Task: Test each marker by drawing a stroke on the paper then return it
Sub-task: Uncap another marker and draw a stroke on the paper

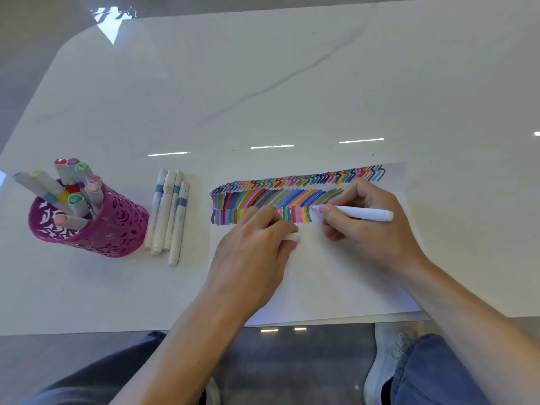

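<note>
On a glossy white table (292, 83) with faint grey veining, ceiling lights reflect as short bright bars. Grey floor shows beyond the far edge and below the near edge, where blue-jeaned knees and a white shoe (385, 361) are seen.

Head view, single camera. Paper (336, 273) lies flat at the near right of the table, its near edge close to the table edge. Upper part of the sheet carries three bands of coloured strokes (277, 197): a top row of zigzags, a middle row of long slanted lines, a bottom row of short upright lines that ends about mid-sheet. Lower part of the sheet is blank.

Right hand (371, 226) rests on the paper, fingers closed around a white marker (362, 214). Barrel lies nearly level, back end pointing right. Pink tip sits at the paper just right of the last short stroke; contact cannot be confirmed.

Left hand (257, 247) lies knuckles-up on the paper, covering part of the bottom row, fingers curled on a small white cap (292, 236) that pokes out at its right side.

Left of the paper: four white markers (169, 211) lie side by side on the table, capped. Further left, a magenta cut-out cup (111, 226) stands holding more markers, coloured cap ends up.
</note>
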